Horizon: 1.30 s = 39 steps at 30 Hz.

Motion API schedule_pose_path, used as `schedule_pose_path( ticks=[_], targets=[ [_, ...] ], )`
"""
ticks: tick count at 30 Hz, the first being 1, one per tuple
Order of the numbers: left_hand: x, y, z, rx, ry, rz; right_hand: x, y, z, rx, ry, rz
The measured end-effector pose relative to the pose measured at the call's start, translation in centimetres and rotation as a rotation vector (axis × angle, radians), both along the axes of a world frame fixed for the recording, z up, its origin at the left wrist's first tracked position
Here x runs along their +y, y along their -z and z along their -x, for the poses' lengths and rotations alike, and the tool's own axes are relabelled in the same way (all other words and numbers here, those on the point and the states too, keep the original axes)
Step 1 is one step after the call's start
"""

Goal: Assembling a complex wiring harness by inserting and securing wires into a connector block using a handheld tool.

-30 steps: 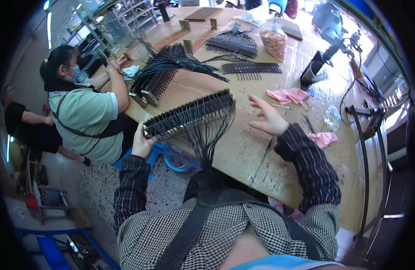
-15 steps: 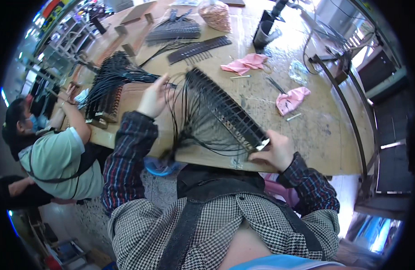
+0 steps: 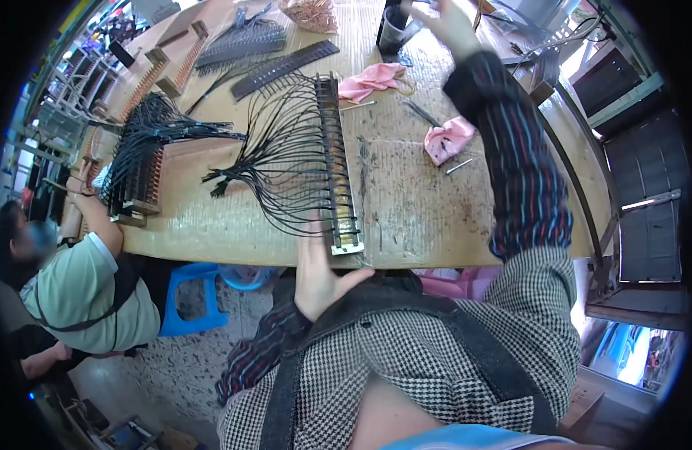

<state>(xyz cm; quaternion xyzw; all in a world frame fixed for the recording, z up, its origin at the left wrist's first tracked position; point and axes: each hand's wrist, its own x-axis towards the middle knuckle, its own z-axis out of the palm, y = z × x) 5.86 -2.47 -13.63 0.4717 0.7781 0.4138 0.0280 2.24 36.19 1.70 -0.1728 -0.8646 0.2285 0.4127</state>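
A long narrow rack (image 3: pixel 338 180) strung with black cords lies on the table, its near end close to the front edge. The cords (image 3: pixel 275 176) fan out to its left and gather into a tied bundle. Beside that near end is my left hand (image 3: pixel 316 281), open with the thumb spread; its fingertips are partly hidden by the cords and rack. My right hand (image 3: pixel 452 28) reaches across to the far side, fingers stretched out beside a dark cup (image 3: pixel 393 37) with something dark standing in it. The picture's top edge cuts off part of that hand.
Left of the rack stands another corded rack (image 3: pixel 140 169). Flat dark strips (image 3: pixel 286 69), a bag of small brownish pieces (image 3: pixel 310 15) and pink cloths (image 3: pixel 449 139) lie around. A co-worker (image 3: pixel 91 289) sits at the left. A blue stool (image 3: pixel 192 300) stands below the table.
The rack, tilted between both hands before, now lies on the table, turned nearly straight away from me. My right hand has let go and moved far forward; my left has come back toward me.
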Motion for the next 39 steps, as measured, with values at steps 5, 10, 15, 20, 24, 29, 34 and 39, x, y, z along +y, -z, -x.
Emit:
schedule_pose_path(
  ticks=[5,10,15,20,24,29,34,39],
  targets=[
    [1.2,0.4,0.9,0.0,0.029,-0.127,10.9,0.0,7.2,-0.02,0.237,0.125],
    [-2.4,0.7,2.2,-0.602,-0.157,-0.16,10.2,-1.4,6.8,-0.127,0.24,0.042],
    [-3.0,-0.6,2.9,-0.959,-0.208,-0.009,5.1,-5.5,2.8,-0.121,0.262,0.22],
    [-5.5,-0.7,5.9,-0.868,-0.04,0.104,2.5,-0.4,-5.0,0.077,-0.079,0.531],
    [-6.4,-1.1,6.6,-0.854,0.057,-0.037,-5.5,6.0,-7.9,-0.065,-0.331,0.827],
    [-5.3,-0.2,6.9,-0.644,0.217,-0.146,-10.5,9.2,-7.5,-0.071,-0.217,0.972],
    [-5.3,0.8,7.0,-0.613,0.285,-0.195,-11.3,10.8,-7.1,-0.022,-0.184,0.975],
    [-10.2,2.8,6.7,-0.766,0.112,0.1,-11.5,11.2,-6.6,-0.004,-0.181,1.01]
  ],
)
